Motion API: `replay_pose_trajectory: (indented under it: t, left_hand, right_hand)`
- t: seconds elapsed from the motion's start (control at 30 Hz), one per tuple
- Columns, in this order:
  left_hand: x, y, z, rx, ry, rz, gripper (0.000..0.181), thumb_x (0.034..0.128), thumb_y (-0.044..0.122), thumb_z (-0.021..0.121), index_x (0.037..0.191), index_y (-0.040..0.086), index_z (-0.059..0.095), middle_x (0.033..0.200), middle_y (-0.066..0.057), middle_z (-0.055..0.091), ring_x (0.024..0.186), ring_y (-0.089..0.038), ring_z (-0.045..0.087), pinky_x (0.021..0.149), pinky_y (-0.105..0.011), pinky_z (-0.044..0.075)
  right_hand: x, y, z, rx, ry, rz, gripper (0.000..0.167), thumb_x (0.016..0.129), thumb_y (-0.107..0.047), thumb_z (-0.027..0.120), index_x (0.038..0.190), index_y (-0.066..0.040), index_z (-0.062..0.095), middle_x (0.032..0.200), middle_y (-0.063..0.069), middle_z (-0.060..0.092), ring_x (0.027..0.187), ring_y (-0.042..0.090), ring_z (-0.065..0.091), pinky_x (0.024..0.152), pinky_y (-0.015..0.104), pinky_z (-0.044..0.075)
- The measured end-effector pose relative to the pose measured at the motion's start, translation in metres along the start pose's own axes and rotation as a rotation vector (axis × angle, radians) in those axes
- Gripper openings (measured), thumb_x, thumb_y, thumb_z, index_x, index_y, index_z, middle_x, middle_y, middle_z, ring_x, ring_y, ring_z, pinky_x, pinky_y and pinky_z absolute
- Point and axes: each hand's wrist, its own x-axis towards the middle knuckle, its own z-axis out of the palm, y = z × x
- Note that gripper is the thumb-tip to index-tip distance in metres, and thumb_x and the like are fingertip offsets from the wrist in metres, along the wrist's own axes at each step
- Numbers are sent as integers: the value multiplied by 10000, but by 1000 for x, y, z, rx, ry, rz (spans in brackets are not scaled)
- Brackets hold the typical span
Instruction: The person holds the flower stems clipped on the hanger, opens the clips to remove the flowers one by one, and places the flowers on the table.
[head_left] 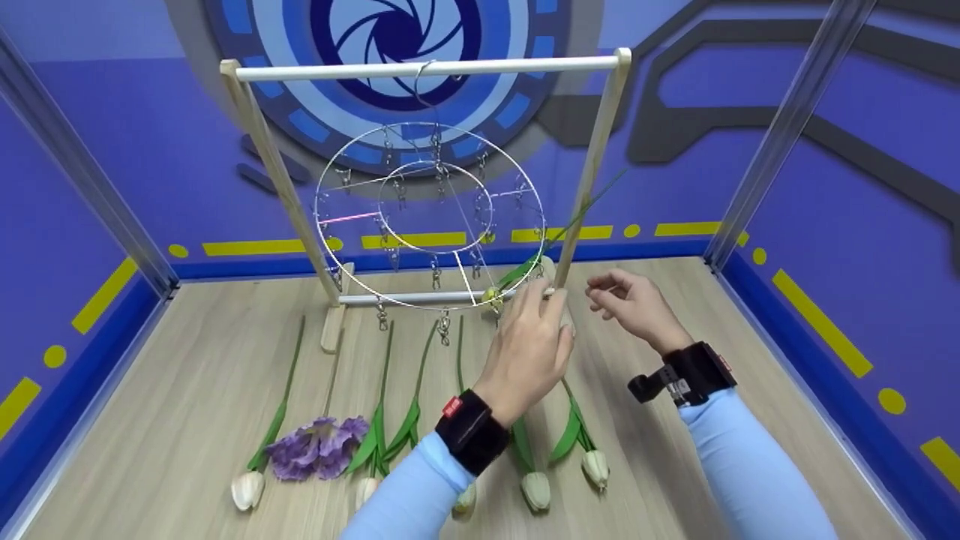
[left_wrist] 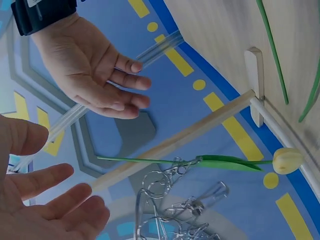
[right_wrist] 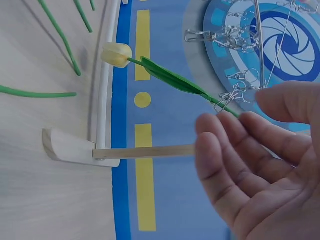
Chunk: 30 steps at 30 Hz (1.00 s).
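Note:
A pale yellow tulip [left_wrist: 287, 161] with a green leaf hangs head down, its stem caught in a metal clip [right_wrist: 232, 96] of a round wire hanger [head_left: 349, 218]. In the head view my left hand [head_left: 525, 351] is in front of the hanger's right side, hiding part of the tulip. The left wrist view shows that hand's fingers [left_wrist: 65, 200] spread, holding nothing, apart from the clip. My right hand [head_left: 637, 307] hovers to the right of the stand with loosely bent fingers and nothing in them. In the right wrist view it appears close to the clip and stem.
The hanger hooks over the white top bar [head_left: 337, 71] of a wooden stand. Several clips dangle from its rings. On the table [head_left: 217, 375] lie a white tulip [head_left: 247, 491], a purple flower [head_left: 319, 450] and several other tulips [head_left: 536, 491]. Printed panels [head_left: 847, 225] enclose the table.

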Motion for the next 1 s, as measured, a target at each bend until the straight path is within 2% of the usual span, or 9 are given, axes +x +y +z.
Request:
replay_pose_trajectory:
  t: [0.17, 0.37, 0.47, 0.67, 0.83, 1.0]
  left_hand:
    - [9, -8, 6, 50, 15, -12, 342, 968, 130, 627, 1285, 5, 644, 1412, -190, 532, 1360, -334, 491, 1192, -423, 353]
    - [10, -15, 13, 107, 33, -37, 303, 984, 138, 611, 1261, 21, 647, 1387, -189, 551, 1300, -341, 510, 1139, -452, 390]
    - [9, -17, 14, 133, 40, -38, 265, 1004, 149, 592, 1237, 37, 649, 1374, -189, 555, 1270, -347, 522, 1105, -466, 413]
    - [7, -21, 12, 177, 5, -71, 310, 992, 190, 626, 1271, 57, 634, 1400, -186, 552, 1255, -359, 541, 1079, -500, 434]
    - [2, -25, 8, 173, -20, -100, 366, 972, 198, 660, 1301, 44, 618, 1426, -194, 544, 1264, -367, 548, 1099, -506, 425]
    - [-4, -27, 3, 167, -3, -94, 383, 954, 175, 681, 1307, 40, 614, 1400, -187, 552, 1240, -345, 558, 1078, -487, 437]
  right_hand:
    - [14, -2, 6, 70, 59, -20, 292, 1045, -112, 583, 1284, 48, 633, 1197, 252, 678, 921, 136, 687, 750, 219, 554]
    - [31, -1, 18, 145, 91, -15, 291, 1035, -75, 573, 1280, 75, 616, 1217, 280, 655, 911, 109, 670, 753, 197, 545]
    - [39, 0, 22, 144, 96, -2, 318, 1027, -60, 566, 1305, 90, 600, 1220, 282, 647, 933, 157, 677, 746, 198, 543]
    - [48, 1, 28, 150, 88, 29, 371, 1020, -45, 546, 1363, 97, 559, 1265, 286, 630, 1051, 357, 678, 766, 244, 565]
    - [52, 1, 36, 182, 69, 57, 411, 1027, -47, 529, 1412, 95, 512, 1339, 294, 609, 1085, 359, 670, 824, 317, 584]
    - [53, 1, 44, 231, 64, 58, 421, 1034, -33, 524, 1432, 100, 485, 1357, 314, 593, 1116, 419, 652, 808, 274, 587]
